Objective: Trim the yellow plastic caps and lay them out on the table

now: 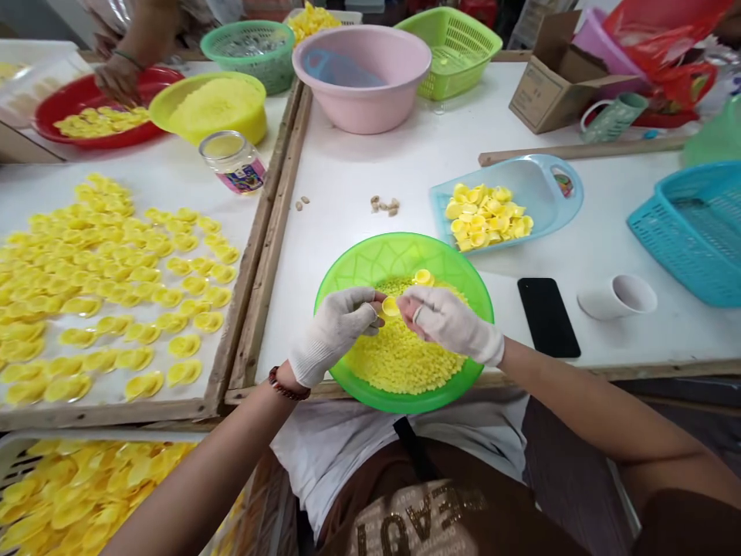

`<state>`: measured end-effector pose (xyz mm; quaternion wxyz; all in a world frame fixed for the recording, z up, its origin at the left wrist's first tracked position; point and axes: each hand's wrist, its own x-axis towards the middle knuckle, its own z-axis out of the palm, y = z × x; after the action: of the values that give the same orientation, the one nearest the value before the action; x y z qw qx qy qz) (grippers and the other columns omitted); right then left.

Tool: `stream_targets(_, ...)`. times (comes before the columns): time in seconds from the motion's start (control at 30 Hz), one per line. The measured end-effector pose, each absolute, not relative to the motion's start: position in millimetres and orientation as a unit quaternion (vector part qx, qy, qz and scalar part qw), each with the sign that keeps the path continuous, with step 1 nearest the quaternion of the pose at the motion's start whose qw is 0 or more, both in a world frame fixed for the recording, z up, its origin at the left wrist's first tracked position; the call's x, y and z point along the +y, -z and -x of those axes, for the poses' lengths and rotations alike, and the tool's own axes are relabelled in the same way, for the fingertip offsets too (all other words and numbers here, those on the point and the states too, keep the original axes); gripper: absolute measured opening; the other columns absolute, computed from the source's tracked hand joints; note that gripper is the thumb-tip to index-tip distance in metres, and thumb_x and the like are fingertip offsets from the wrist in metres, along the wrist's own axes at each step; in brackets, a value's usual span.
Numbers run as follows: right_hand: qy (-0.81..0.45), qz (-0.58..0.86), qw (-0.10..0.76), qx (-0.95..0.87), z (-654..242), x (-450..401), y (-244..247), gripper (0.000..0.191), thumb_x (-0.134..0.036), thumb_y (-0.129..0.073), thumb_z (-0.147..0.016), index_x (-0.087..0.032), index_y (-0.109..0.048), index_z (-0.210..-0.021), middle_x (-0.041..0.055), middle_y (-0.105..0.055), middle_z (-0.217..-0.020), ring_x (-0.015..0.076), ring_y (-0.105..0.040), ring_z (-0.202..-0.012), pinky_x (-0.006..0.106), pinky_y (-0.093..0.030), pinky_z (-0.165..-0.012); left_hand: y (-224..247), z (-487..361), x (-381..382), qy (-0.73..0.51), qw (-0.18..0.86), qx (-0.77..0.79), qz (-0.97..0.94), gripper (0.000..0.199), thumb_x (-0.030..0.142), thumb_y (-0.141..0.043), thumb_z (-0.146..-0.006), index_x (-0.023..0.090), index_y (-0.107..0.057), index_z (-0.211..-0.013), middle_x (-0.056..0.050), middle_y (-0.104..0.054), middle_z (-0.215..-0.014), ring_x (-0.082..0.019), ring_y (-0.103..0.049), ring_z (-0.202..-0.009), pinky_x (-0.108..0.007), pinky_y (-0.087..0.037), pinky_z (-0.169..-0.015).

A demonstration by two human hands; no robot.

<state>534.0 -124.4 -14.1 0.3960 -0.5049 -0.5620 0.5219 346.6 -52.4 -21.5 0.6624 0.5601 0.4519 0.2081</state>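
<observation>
Above a bright green bowl [405, 399] at the table's front edge, both my hands meet, in white gloves with bare fingertips. A small round yellow cup-shaped piece [390, 306] is between them. My left hand [341, 324] pinches its left side; my right hand [443, 320] has its fingers closed at its right side. Many small yellow pellets [411, 363] fill the bowl's lower part, and another yellow cup [424, 276] lies on them near the back. A light blue scoop tray [549, 205] with a heap of yellow cups [486, 216] stands behind on the right.
A black phone [548, 317] and a white cup [617, 297] lie right of the bowl, near a blue basket [695, 232]. Wooden edging [263, 232] separates many yellow pieces [104, 262] on the left. Behind stands a pink basin [362, 96]; a person's hand [119, 77] reaches into a red tray [109, 139].
</observation>
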Motion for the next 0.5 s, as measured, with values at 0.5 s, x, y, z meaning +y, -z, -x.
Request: stream_targets(0.5, -0.555, 0.403, 0.640, -0.346, -524, -104, 2, 0.046, -0.064, -0.063, -0.093, -0.024, -0.046, -0.079, -0.0101, -0.040, -0.058, 0.0059, -0.033, -0.042, 0.023, -0.027, -0.042, 18, -357, -69, -0.160, 0.716, 0.394, -0.554, 0.030, 0.038, -0.074, -0.083, 0.015, -0.074, -0.103, -0.006, -0.074, -0.086, -0.019, -0.072, -0.079, -0.032, -0.062, -0.077)
